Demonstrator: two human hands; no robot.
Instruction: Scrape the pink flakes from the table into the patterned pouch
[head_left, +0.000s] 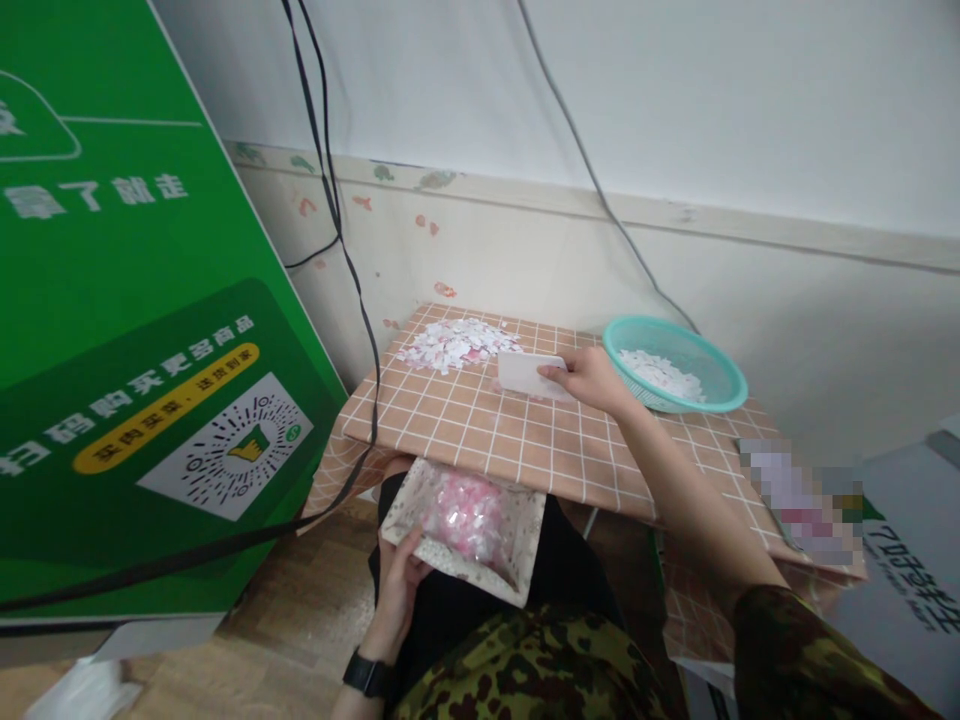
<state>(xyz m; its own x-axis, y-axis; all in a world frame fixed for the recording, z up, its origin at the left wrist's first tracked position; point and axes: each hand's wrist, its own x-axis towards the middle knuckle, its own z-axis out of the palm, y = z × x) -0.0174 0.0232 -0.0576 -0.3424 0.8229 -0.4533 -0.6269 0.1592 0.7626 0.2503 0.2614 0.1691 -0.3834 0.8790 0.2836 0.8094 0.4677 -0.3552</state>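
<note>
At far left, a green panel (112,260) with white lettering and a printed code stands beside the bench (442,420), which wears a checked cloth. Below the near edge, the left hand (399,565) holds the near left side of a speckled tray (532,530), its grip closed on the rim. On the bench's back left part lies a heap of paper scraps (454,345). Underneath, nearer the body, the tray is above the lap, containing glossy pink contents (469,510). Right of the heap, a white card (521,373) is held low over the cloth; contact cannot be told. The right hand (592,378) pinches its right end, grip narrow. Farther right, a turquoise basket (726,385) holds white scraps (664,376).
</note>
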